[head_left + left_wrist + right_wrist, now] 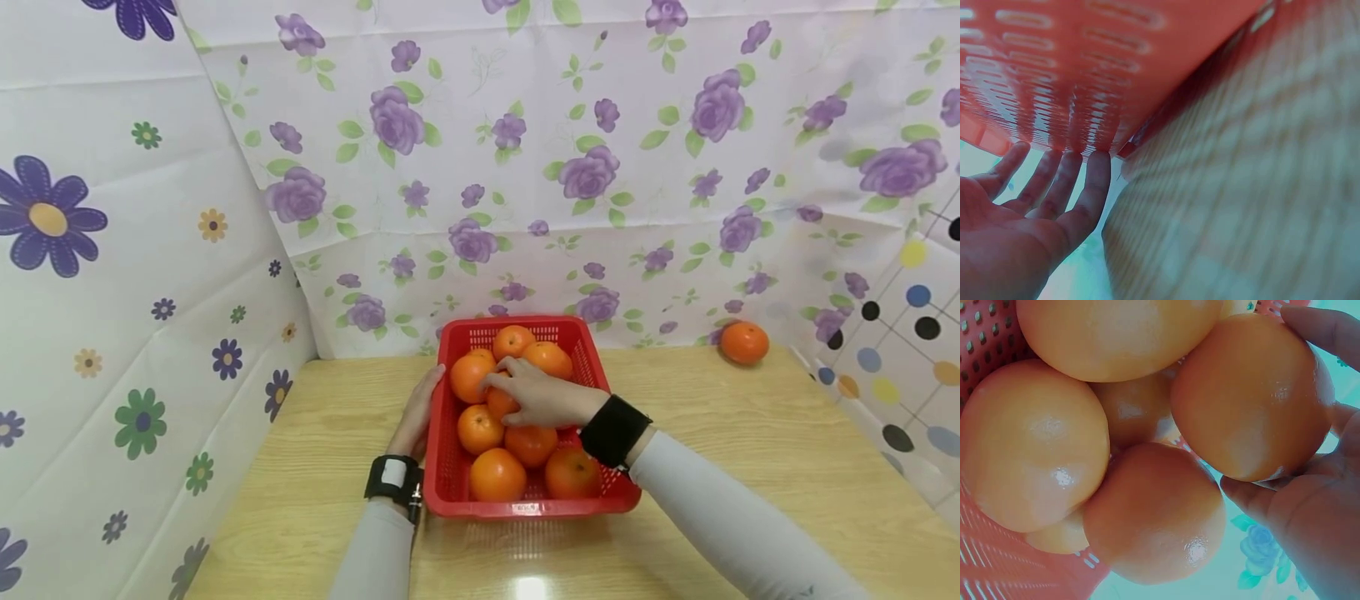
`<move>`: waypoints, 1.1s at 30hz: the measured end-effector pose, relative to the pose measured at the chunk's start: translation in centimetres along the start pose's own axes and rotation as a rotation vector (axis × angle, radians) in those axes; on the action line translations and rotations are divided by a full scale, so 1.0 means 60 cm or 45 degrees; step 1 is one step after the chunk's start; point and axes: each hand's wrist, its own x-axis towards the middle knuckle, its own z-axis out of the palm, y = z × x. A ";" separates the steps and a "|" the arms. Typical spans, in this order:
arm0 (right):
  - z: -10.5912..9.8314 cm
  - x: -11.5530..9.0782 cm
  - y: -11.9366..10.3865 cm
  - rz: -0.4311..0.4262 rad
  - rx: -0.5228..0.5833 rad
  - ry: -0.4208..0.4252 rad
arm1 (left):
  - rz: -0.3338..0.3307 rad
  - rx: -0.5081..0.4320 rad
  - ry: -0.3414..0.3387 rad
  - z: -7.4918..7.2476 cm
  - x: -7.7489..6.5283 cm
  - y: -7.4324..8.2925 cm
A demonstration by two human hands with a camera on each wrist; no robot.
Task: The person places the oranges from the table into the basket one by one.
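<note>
A red plastic basket (435,467) with slotted walls stands on the table and holds several oranges. My right hand (540,395) reaches into it from the right and grips one orange (501,402) near the middle, thumb on one side and fingers on the other. The right wrist view shows this orange (1254,397) between thumb and fingers, beside other oranges (1155,512). My left hand (417,412) rests along the basket's left outer side. In the left wrist view its extended fingers (1094,181) touch the slotted wall (1085,69).
A single orange-coloured fruit (745,342) lies at the table's back right corner. The light wood table (697,442) meets a flowered cloth (525,183) behind and another patterned cloth (150,292) at the left. A dotted cloth (911,333) hangs at the right.
</note>
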 end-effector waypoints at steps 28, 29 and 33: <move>-0.060 -0.041 0.021 0.028 0.245 0.254 | -0.018 0.008 0.013 0.001 -0.002 0.003; -0.066 -0.046 0.024 0.051 0.261 0.271 | -0.017 0.007 0.011 0.001 -0.002 0.003; -0.086 -0.066 0.040 0.086 0.291 0.373 | -0.006 0.013 0.016 0.002 -0.001 0.003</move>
